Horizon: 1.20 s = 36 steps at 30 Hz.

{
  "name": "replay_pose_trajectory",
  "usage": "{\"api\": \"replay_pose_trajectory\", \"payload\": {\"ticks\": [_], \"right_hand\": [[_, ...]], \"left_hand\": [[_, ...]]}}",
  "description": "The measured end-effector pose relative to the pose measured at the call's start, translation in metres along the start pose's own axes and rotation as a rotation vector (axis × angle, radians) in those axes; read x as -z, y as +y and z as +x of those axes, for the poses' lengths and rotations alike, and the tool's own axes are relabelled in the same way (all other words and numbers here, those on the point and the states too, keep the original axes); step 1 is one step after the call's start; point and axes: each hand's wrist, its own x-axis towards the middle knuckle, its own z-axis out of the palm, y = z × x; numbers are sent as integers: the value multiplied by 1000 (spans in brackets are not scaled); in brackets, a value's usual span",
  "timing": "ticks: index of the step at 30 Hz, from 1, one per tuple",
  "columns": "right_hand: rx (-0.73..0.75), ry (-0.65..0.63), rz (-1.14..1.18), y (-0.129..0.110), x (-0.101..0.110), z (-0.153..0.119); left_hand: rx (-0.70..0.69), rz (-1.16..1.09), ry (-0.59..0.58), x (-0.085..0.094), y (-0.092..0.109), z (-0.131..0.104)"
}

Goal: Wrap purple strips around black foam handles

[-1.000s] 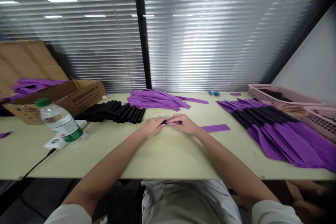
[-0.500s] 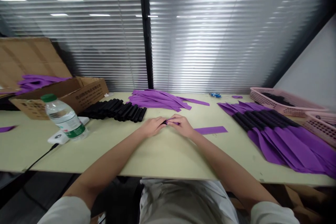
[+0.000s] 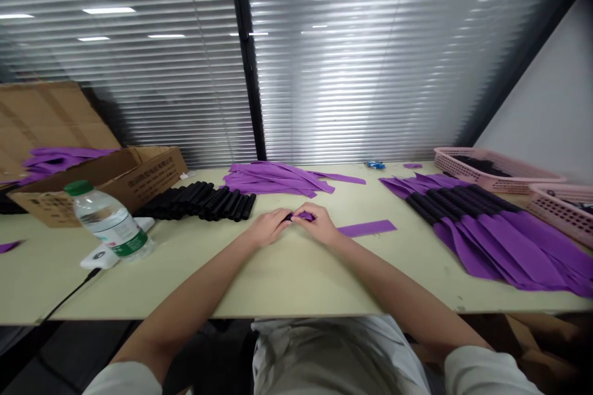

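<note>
Both hands meet over the middle of the table. My left hand [image 3: 269,227] is closed around a black tube [image 3: 288,217], of which only a small end shows. My right hand [image 3: 318,223] pinches a purple strip [image 3: 306,216] right beside that end; how far the strip reaches into the tube is hidden by the fingers. Another purple strip [image 3: 368,228] lies flat just right of my right hand. Behind the hands is a pile of purple strips [image 3: 273,178], with a row of black tubes [image 3: 204,200] to its left.
A bottle [image 3: 111,222] leans on a white device [image 3: 99,257] at the left, before an open cardboard box [image 3: 152,176]. Black tubes with purple strips [image 3: 500,237] lie at the right, near two pink baskets [image 3: 509,184] [image 3: 563,217]. The table edge [image 3: 301,316] is near my body.
The view has shifted and tilted slightly. The purple piece at my right fingertips now looks more bunched or curled; both hands remain together around the same spot.
</note>
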Motion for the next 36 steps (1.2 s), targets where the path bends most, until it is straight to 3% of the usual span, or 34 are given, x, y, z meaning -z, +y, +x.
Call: {"api": "replay_pose_trajectory", "payload": {"ticks": [16, 28, 36], "right_hand": [[-56, 16, 51, 2, -2, -1], [23, 52, 19, -5, -2, -2], [25, 82, 16, -10, -5, -4]], "left_hand": [[-28, 65, -35, -2, 1, -1], [-3, -9, -4, -6, 3, -1], [4, -173, 71, -7, 6, -1]]}}
